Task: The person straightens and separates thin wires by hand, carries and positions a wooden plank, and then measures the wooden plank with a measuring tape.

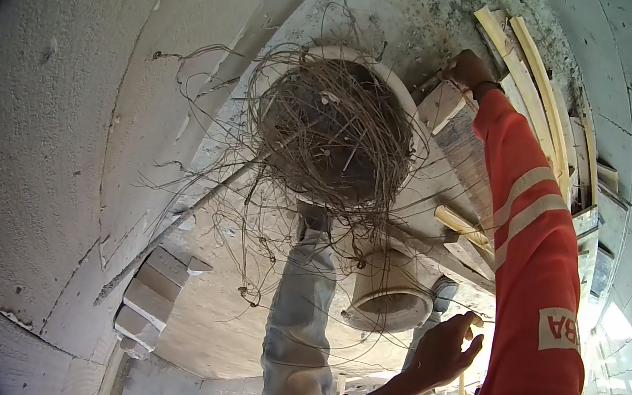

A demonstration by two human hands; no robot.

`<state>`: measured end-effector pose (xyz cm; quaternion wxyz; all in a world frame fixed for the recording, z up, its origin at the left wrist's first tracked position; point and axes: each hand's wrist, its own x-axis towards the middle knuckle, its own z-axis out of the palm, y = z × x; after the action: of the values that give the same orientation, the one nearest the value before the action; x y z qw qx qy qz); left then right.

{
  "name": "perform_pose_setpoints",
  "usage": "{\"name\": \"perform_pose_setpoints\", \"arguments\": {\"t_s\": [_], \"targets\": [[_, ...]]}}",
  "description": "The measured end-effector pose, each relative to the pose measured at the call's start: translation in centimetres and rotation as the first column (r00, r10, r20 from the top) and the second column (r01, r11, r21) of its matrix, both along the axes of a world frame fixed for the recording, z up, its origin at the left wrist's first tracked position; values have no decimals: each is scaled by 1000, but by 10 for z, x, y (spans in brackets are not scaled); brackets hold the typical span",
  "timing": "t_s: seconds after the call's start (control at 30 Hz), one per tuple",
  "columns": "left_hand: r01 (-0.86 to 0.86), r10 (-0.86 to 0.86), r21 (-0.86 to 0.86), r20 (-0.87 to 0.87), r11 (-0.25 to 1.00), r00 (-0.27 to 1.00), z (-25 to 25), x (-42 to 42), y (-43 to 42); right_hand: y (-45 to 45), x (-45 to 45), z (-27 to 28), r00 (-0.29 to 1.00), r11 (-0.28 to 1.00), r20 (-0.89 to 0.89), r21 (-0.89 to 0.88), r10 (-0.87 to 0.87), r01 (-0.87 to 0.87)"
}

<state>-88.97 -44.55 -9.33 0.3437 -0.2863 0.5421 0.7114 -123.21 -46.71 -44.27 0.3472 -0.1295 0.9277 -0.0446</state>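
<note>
My right hand [469, 71] reaches far out at the upper right, its fingers curled closed at the end of a short piece of wood [440, 107]. How its fingertips meet the wood is hidden. Lower down, my left hand [447, 348] hovers with thumb and fingers apart and nothing clearly in it. Near the left hand, a pale bucket [388, 292] lies tipped with its mouth towards me. A big tangle of thin rusty wire [335, 130] fills and spills over a round pale tub [395, 86] left of my right hand.
Long wooden strips [543, 93] lie along the right wall, with more boards [467, 159] beneath my right arm. A thin rod [180, 221] leans on the left, near stacked blocks [154, 296]. Loose wire ends stick out widely. My legs [301, 319] stand below the tub.
</note>
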Motion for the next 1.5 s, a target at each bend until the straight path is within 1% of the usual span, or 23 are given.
{"name": "perform_pose_setpoints", "arguments": {"t_s": [0.03,0.1,0.2,0.3,0.33,0.4,0.47,0.53,0.6,0.63,0.7,0.73,0.8,0.93,1.0,1.07,1.13,1.2,1.3,1.33,1.37,1.43,1.5], "targets": [[12,-12,-2,8,1000,1000,0,1,2,1,0,1,1000,1000,-6,-5,-8,8],[32,-32,-9,13,999,999,-1,2,3,2,0,0,998,999,52,-14,35,-35],[32,-32,-6,12,999,999,0,3,5,6,4,-4,998,999,66,-29,-24,26],[46,-46,-25,16,999,999,1,5,9,-5,13,30,999,1000,39,-19,18,-17],[36,-36,-32,8,999,999,-1,7,11,-3,13,28,999,1000,39,-22,14,-13],[29,-29,-40,3,999,1000,-1,9,12,0,14,21,993,995,77,-32,-93,96],[78,-78,-30,16,996,997,-1,8,9,10,13,-7,994,995,64,-36,-86,88],[78,-78,-34,15,996,997,0,6,7,10,14,-8,996,996,51,-41,-78,80],[78,-78,-37,14,996,997,0,7,7,15,16,-10,998,984,46,-168,-48,55],[69,-69,-48,8,996,998,0,8,8,16,16,-13,998,984,46,-171,-51,58],[65,-65,-64,0,996,998,-1,11,10,16,16,-16,997,965,78,-260,16,5],[50,-50,-59,-3,997,999,-2,14,12,16,16,-16,997,965,75,-264,12,8],[39,-40,-60,-11,997,999,-3,17,14,13,16,-13,995,981,91,-192,33,-15],[31,-34,-86,-34,996,999,-5,16,11,8,18,-5,993,979,96,-196,69,-49],[31,-34,-78,-32,996,999,-5,16,12,5,19,-2,986,985,163,-168,-18,45],[46,-49,-74,-31,996,998,-8,17,13,4,20,4,987,986,158,-161,-28,54],[48,-50,-75,-21,996,999,-9,16,12,7,20,-6,987,986,156,-155,-39,63],[52,-52,-76,-8,996,999,-11,15,11,6,21,-13,984,986,61,4,-169,169],[16,-15,-99,2,995,1000,-18,17,12,14,21,-13,972,975,74,-5,-221,222],[17,-17,-103,5,995,1000,-19,16,11,21,21,-33,972,975,78,-9,-222,223],[33,-31,-105,17,994,999,-19,14,9,32,20,-69,989,988,9,-40,-150,150],[53,-49,-106,35,993,998,-20,15,10,31,26,-63,995,995,-56,-64,-82,78],[-47,45,-141,-17,989,999,-21,19,13,30,28,-51,983,985,-91,-77,-159,152]]}}
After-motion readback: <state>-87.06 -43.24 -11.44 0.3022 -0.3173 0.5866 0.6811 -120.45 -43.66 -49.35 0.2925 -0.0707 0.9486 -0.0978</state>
